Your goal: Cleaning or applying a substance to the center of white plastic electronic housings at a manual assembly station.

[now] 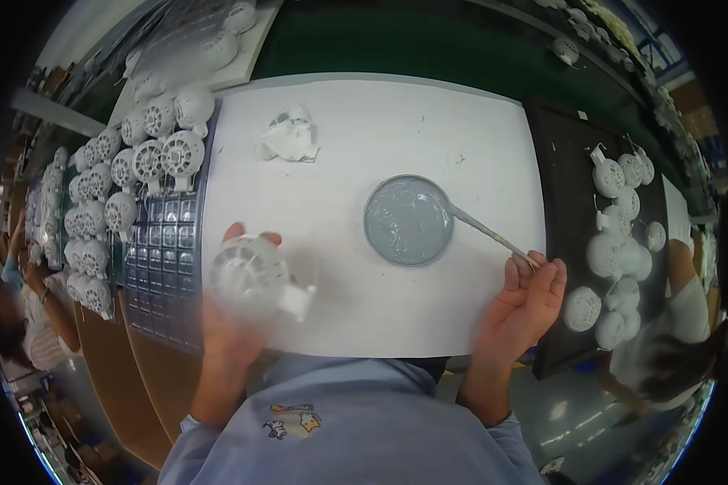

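In my left hand (231,330) is a round white plastic fan housing (249,279) with a slotted face and a short square stub. It is held above the left part of the white work sheet (340,307), and both are smeared by motion. My right hand (527,301), at the sheet's right edge, pinches the end of a thin grey-stained stick (493,235). The stick's other end rests at the rim of a shallow round dish (367,229) filled with glossy grey paste (408,220). Whether that end has a brush tip cannot be made out.
A crumpled white cloth or tissue (289,137) lies at the sheet's far left. Many similar white housings (148,162) stand on a clear compartment tray (163,271) at left. More housings (620,250) lie on a dark board (562,170) at right. Co-workers sit on both sides.
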A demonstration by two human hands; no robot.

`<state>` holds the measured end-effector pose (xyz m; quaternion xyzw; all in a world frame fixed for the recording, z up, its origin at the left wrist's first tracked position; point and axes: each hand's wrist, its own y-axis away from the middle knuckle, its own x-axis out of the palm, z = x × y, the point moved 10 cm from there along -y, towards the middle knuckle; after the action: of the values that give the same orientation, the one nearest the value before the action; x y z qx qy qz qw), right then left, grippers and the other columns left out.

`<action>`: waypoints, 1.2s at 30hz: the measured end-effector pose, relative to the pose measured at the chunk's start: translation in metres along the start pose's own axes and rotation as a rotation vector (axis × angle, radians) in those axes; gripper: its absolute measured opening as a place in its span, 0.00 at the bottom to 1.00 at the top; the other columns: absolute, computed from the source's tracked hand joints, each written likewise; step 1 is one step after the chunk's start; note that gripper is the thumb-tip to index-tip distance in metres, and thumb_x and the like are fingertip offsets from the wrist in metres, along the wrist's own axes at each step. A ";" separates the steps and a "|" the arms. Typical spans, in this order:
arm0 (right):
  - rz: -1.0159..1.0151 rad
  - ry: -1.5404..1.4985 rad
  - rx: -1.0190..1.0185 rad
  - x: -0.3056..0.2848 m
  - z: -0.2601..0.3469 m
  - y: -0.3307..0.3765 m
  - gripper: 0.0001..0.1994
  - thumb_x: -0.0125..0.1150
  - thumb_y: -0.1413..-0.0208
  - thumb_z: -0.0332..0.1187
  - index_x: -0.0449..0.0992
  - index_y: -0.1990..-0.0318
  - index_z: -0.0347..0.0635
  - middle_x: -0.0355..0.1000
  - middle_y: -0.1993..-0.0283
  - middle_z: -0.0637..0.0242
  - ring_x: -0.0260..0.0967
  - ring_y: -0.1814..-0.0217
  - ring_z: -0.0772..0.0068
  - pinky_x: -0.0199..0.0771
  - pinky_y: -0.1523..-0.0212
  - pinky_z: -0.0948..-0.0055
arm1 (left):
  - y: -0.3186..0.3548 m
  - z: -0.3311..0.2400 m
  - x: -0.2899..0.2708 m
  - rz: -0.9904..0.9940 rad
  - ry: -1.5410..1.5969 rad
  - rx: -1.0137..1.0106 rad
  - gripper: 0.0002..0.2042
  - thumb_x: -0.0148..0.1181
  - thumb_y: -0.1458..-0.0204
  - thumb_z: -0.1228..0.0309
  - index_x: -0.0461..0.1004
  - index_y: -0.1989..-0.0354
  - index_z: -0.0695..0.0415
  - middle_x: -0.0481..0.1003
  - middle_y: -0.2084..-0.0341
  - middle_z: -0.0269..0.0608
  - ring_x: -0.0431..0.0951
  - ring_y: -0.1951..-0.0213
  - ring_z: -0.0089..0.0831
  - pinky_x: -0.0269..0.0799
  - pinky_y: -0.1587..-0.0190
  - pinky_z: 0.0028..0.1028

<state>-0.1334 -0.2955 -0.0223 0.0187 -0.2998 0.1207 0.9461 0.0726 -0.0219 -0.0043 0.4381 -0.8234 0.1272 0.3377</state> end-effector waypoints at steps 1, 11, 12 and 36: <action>0.015 0.005 0.008 0.002 0.000 0.001 0.09 0.47 0.41 0.29 0.61 0.55 0.36 0.69 0.62 0.54 0.73 0.65 0.65 0.78 0.62 0.68 | -0.002 -0.001 -0.001 -0.013 0.007 0.009 0.28 0.49 0.48 0.72 0.49 0.38 0.57 0.66 0.51 0.46 0.71 0.54 0.34 0.71 0.54 0.34; 0.157 -0.003 -0.083 0.028 0.020 0.026 0.07 0.46 0.41 0.28 0.61 0.56 0.39 0.69 0.61 0.54 0.73 0.63 0.60 0.80 0.64 0.69 | -0.010 0.045 0.037 0.246 -0.191 -0.195 0.40 0.60 0.53 0.63 0.42 0.37 0.61 0.60 0.47 0.62 0.60 0.41 0.46 0.54 0.40 0.39; 0.160 -0.005 -0.074 0.028 0.019 0.028 0.07 0.46 0.41 0.28 0.61 0.56 0.39 0.69 0.61 0.54 0.73 0.63 0.60 0.80 0.64 0.69 | -0.011 0.045 0.037 0.237 -0.194 -0.194 0.40 0.60 0.53 0.63 0.42 0.37 0.61 0.60 0.47 0.62 0.60 0.41 0.46 0.54 0.40 0.39; 0.431 0.236 -0.121 0.065 0.013 0.056 0.05 0.50 0.44 0.25 0.62 0.63 0.39 0.69 0.69 0.53 0.73 0.68 0.57 0.81 0.68 0.62 | -0.013 0.029 0.029 0.170 -0.222 -0.174 0.43 0.69 0.62 0.61 0.50 0.40 0.65 0.62 0.46 0.52 0.65 0.45 0.36 0.60 0.43 0.33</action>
<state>-0.1028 -0.2290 0.0237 -0.1166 -0.1910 0.3029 0.9264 0.0589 -0.0631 -0.0077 0.3475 -0.8976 0.0343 0.2691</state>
